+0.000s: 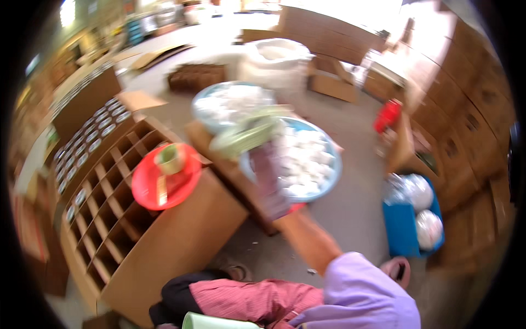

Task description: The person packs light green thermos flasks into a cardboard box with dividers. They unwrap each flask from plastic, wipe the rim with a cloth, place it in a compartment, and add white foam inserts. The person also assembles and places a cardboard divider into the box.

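My right arm, in a light purple sleeve, reaches forward over the near blue basin (329, 183), which is piled with small white pieces (309, 159). A greyish-purple covering wraps the wrist of my right hand (263, 159). Motion smears the fingers and a pale green shape (246, 134) at their end; whether it is a held thing or part of a glove, I cannot tell. My left hand is out of sight. At the lower edge, a pale green cylinder (216, 322) shows in part, beside pink striped cloth (257, 299).
On the left, a divided carton (175, 241) bears a red dish (139, 186) with a small greenish cup (170, 158). Several round-topped items (90, 134) fill another carton. Behind stand a second basin (200, 118) and white sack (274, 63). Right: a blue bin (401, 227) and stacked cartons (466, 126).
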Demonstrator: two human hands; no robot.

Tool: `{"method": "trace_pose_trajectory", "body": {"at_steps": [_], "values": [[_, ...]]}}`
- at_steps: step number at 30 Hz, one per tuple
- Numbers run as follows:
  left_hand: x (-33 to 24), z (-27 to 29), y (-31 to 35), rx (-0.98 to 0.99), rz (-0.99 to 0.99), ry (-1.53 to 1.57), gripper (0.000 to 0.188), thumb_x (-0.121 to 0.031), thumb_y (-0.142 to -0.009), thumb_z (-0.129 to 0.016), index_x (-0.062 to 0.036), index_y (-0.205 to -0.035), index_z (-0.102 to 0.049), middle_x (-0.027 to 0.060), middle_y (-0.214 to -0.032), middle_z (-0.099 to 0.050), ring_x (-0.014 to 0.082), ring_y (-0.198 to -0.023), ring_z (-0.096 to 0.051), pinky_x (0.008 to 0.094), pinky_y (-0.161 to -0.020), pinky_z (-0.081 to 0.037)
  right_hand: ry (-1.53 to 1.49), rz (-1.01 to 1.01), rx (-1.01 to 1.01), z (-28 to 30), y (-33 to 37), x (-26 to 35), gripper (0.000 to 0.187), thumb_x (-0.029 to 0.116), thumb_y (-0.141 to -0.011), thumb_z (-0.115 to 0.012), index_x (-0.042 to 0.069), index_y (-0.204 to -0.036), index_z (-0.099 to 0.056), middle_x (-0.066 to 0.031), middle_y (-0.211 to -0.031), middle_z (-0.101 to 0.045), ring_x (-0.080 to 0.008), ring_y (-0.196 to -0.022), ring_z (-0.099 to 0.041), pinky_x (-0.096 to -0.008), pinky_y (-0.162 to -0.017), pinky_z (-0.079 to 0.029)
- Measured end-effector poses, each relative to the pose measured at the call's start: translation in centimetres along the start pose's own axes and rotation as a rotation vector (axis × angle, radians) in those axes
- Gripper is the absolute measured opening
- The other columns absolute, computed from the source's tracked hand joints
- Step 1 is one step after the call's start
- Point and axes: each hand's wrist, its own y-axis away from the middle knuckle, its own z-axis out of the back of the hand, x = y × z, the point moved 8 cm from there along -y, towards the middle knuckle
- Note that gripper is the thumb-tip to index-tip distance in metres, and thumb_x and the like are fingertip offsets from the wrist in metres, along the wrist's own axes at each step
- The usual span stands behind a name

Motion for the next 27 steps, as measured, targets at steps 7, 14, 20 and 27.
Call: {"method": "trace_pose_trajectory", "body": {"at_steps": [7,14,20,27], "values": [[-4.3,1.7,7.1,-0.199,-0.351,0.020,0.032,-0.028,-0.076,-0.074,-0.0075,-0.100,-0.074,0.0091,-0.080,-0.069,0.0293,-0.080,-0.068,0.0415,-0.075,-0.054,-1.275,-0.418,0.256,-8.9,-2.1,8.3,0.050,0.008,-0.092,-0.058,0.001,-0.138,-0.040,-0.0129,-0.122,-0.057,-0.0184,-0.106,-0.060,-0.0331,-0.090,-0.051],[5.0,1.3,6.6,0.267,0.042,0.606,0.043,-0.035,-0.096,-0.050,-0.0019,-0.123,-0.055,0.0124,-0.120,-0.060,0.0266,-0.110,-0.058,0.0390,-0.097,-0.044,-0.328,0.481,0.676,-27.9,-2.5,25.5,0.054,0.037,-0.079,-0.070,0.007,-0.121,-0.054,-0.0191,-0.112,-0.057,-0.0381,-0.105,-0.057,-0.0445,-0.091,-0.048],[16.6,19.4,-0.8,-0.795,0.020,-0.579,0.048,-0.018,-0.084,-0.066,-0.0035,-0.128,-0.053,0.0216,-0.128,-0.051,0.0368,-0.118,-0.048,0.0474,-0.103,-0.037,-0.012,0.742,0.864,-35.5,-5.0,33.8,0.053,0.057,-0.084,-0.057,0.009,-0.103,-0.067,-0.0175,-0.107,-0.061,-0.0342,-0.104,-0.059,-0.0464,-0.086,-0.050],[28.8,21.9,-5.2,-0.800,0.604,-0.747,0.071,-0.044,-0.084,-0.061,-0.0063,-0.140,-0.040,0.0257,-0.141,-0.037,0.0435,-0.127,-0.038,0.0570,-0.105,-0.029,-0.245,0.667,0.741,-52.5,-10.8,42.1,0.048,0.034,-0.085,-0.061,0.016,-0.128,-0.055,-0.0205,-0.125,-0.053,-0.0390,-0.116,-0.054,-0.0483,-0.096,-0.047]]}}
